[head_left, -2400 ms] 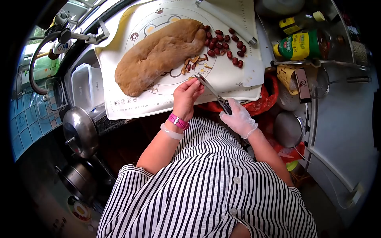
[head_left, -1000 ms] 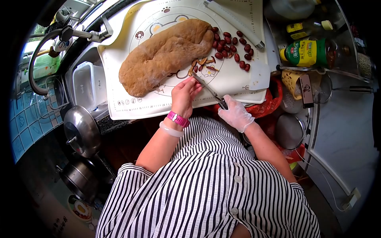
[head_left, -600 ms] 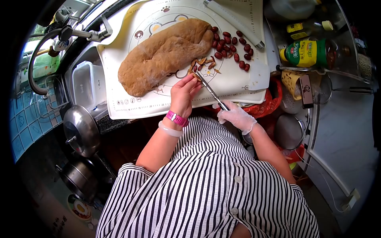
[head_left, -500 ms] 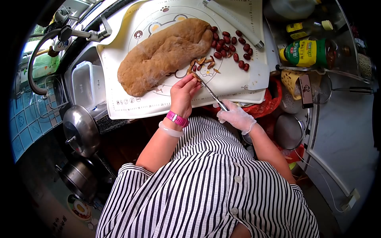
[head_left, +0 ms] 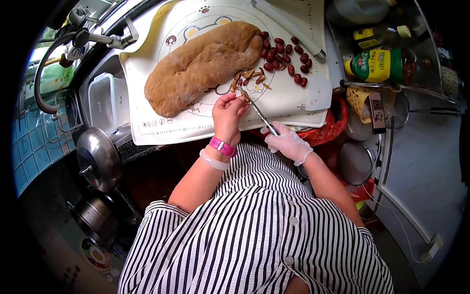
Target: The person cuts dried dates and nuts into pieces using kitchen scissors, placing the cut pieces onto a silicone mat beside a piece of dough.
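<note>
Scissors (head_left: pixel 258 111) have shifted leftward toward the dough (head_left: pixel 203 66) since the earliest frame, handles grasped by the gloved right hand (head_left: pixel 290 144), the bare left hand (head_left: pixel 227 117) pinching an apparent date piece (head_left: pixel 243 98) over the mat (head_left: pixel 281 107), fingertips so near the blades that a slip could nick them.

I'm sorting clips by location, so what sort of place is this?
Most likely a home kitchen: a large piece of brown dough lies on a printed pastry mat, with a steel pot lid at the left and a green-and-yellow-labelled bottle at the right.
</note>
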Demonstrator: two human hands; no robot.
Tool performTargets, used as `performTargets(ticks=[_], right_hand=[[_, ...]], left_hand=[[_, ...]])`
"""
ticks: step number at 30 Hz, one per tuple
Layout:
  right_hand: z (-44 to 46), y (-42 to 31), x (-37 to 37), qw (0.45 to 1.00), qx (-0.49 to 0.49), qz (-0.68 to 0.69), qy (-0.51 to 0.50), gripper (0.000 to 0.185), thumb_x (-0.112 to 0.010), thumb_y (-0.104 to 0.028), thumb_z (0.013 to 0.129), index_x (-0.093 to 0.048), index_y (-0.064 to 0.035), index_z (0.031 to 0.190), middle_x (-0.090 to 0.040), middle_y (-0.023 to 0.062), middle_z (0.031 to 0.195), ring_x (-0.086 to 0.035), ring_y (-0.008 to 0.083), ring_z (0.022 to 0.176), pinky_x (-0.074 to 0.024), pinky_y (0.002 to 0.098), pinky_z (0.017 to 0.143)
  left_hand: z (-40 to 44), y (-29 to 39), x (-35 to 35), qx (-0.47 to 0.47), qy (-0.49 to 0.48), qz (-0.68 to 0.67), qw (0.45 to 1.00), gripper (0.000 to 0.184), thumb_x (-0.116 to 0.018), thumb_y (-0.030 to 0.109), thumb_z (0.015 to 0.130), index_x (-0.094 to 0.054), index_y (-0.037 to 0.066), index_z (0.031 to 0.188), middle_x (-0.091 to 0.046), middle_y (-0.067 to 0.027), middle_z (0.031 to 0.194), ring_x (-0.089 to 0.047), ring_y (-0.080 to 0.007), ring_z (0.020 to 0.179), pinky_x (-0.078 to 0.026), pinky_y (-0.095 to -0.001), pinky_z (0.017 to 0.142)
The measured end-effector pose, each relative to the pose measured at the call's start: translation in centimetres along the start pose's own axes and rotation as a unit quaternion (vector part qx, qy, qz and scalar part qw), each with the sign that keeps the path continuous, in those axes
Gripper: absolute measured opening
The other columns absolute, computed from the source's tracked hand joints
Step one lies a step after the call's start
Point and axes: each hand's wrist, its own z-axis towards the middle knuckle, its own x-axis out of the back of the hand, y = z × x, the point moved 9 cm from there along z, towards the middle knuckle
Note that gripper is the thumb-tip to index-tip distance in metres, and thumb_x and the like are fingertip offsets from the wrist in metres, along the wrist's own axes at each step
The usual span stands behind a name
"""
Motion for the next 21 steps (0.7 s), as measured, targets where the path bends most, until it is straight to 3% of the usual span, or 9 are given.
performTargets(ticks=[4,6,11,12,21], right_hand=[[-0.6,-0.8,-0.5,0.998,0.0,0.063,-0.023,0.039,-0.059,-0.021,0.083,-0.055,0.006,0.11,-0.063,0.0119,0.084,-0.06,0.0176,0.07,-0.0494,0.032,0.068],[-1.0,-1.4,-0.8,0.993,-0.016,0.11,-0.043,0.036,-0.057,-0.018,0.086,-0.057,0.0039,0.114,-0.056,0.0034,0.073,-0.054,0.0108,0.065,-0.046,0.0246,0.064],[-0.8,-1.1,-1.4,0.979,-0.012,0.189,-0.077,0.035,-0.058,-0.017,0.085,-0.057,0.0055,0.112,-0.055,0.0034,0.071,-0.053,0.0111,0.063,-0.0451,0.0245,0.062],[-0.8,-1.0,-1.7,0.971,-0.011,0.218,-0.093,0.034,-0.057,-0.017,0.085,-0.057,0.0056,0.111,-0.055,0.0034,0.071,-0.053,0.0111,0.063,-0.0449,0.0243,0.062],[-0.8,-1.5,-1.1,0.986,-0.02,0.151,-0.064,0.029,-0.057,-0.019,0.085,-0.058,0.0018,0.105,-0.055,0.0027,0.07,-0.05,0.0091,0.059,-0.0413,0.024,0.055]], left_hand=[[0.2,-0.1,0.2,-0.005,0.011,-0.01,1.0,0.026,-0.065,-0.001,0.087,-0.047,0.0,0.105,-0.064,-0.0122,0.097,-0.066,-0.0218,0.089,-0.057,-0.0326,0.085],[0.1,0.0,0.1,-0.004,0.011,-0.015,1.0,0.027,-0.065,-0.002,0.086,-0.045,0.001,0.104,-0.064,-0.0123,0.095,-0.066,-0.0212,0.086,-0.058,-0.0316,0.081],[0.1,0.1,0.1,0.001,0.012,-0.019,1.0,0.027,-0.064,-0.004,0.085,-0.043,0.002,0.101,-0.063,-0.0125,0.093,-0.066,-0.0204,0.083,-0.059,-0.0305,0.077],[0.1,0.1,0.1,0.001,0.01,-0.012,1.0,0.026,-0.064,-0.003,0.085,-0.044,0.001,0.101,-0.064,-0.0133,0.094,-0.067,-0.0217,0.086,-0.058,-0.0318,0.081],[0.8,0.2,0.4,0.001,-0.003,0.004,1.0,0.022,-0.064,-0.003,0.086,-0.046,0.001,0.098,-0.064,-0.0135,0.094,-0.067,-0.0227,0.087,-0.058,-0.0328,0.084]])
